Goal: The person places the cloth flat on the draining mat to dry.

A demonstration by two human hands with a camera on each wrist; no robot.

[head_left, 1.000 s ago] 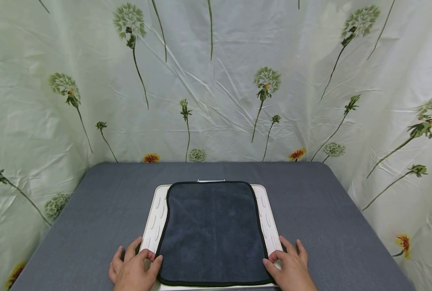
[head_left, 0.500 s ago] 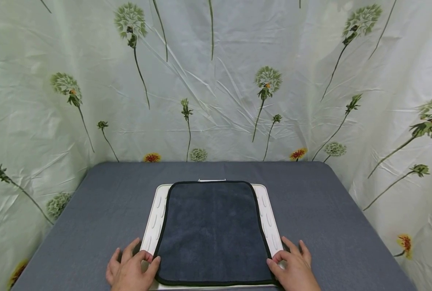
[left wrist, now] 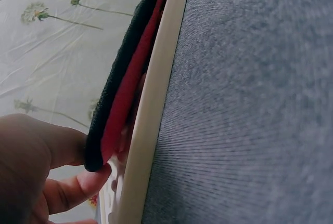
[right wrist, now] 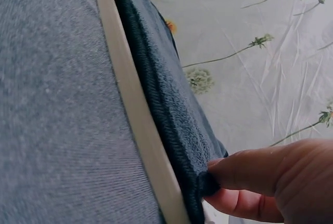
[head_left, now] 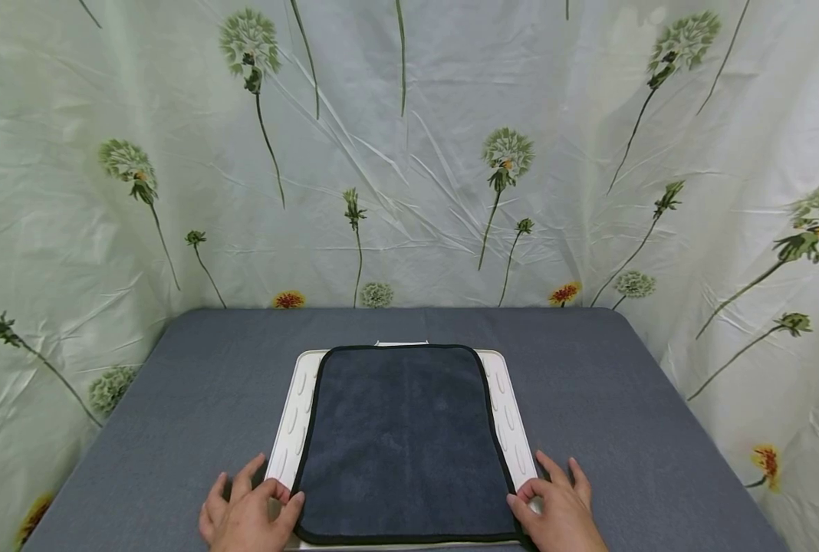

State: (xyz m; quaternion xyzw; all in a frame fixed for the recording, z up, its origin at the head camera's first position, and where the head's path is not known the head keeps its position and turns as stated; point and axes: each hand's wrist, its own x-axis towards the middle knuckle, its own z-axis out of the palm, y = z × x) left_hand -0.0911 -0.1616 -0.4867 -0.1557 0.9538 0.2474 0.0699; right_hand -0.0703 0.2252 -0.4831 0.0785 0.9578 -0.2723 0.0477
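A dark blue towel [head_left: 402,437] with black edging lies spread over a white board [head_left: 290,414] with raised oval marks. At the near left corner my left hand [head_left: 251,510] pinches the towel between thumb and index finger. In the left wrist view the towel's edge [left wrist: 122,83] is lifted a little off the board's rim [left wrist: 151,99], and its underside looks red. My right hand [head_left: 557,506] pinches the near right corner, which the right wrist view shows bunched between thumb and finger [right wrist: 250,172]. The other fingers of both hands are spread outside the board.
A grey-blue cloth-covered table [head_left: 623,429] carries the board near its front edge. A pale tab [head_left: 401,343] sticks out at the board's far side. Behind and beside the table hangs a white curtain [head_left: 423,153] printed with dandelions.
Both hands have moved slightly outward, away from each other, holding the towel's near corners. The towel's near part is drawn wider and its wavy left edge is straighter.
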